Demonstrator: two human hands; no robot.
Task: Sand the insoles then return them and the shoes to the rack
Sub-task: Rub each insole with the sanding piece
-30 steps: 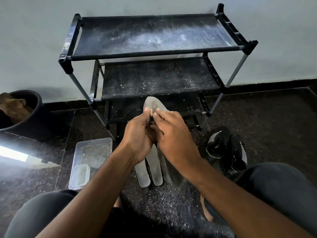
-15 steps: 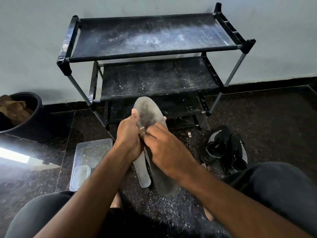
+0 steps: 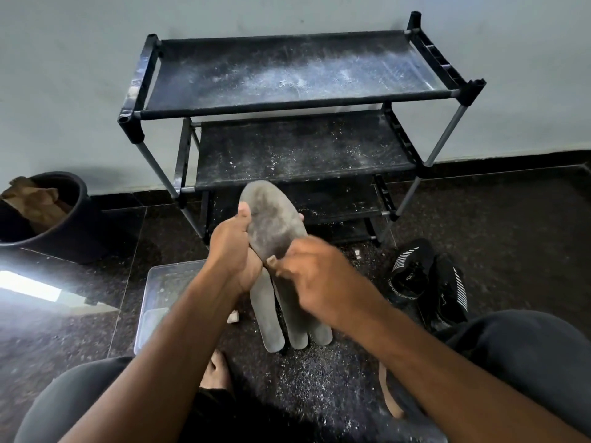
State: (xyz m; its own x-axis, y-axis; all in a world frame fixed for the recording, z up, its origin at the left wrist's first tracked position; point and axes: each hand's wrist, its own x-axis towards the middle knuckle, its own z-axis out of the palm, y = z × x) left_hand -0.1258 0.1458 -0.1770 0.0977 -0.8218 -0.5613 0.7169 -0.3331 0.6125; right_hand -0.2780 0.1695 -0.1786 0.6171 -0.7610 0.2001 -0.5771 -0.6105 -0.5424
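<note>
On a dark speckled floor littered with grit, the left hand grips a grey insole, while the blurred right hand pinches a small sanding scrap against it. Sanding seems underway; next, more strokes, then the other insoles. The black shoes wait right of the rack; their white lettering is unreadable.

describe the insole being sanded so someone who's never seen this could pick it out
Start at the black shoe rack against the wall and drop to the floor in front of it. Grey insoles lie there side by side. The one meant is the insole raised in front of the lowest shelves, gripped by the left hand while the right hand rubs it; it alone is off the floor.
</note>
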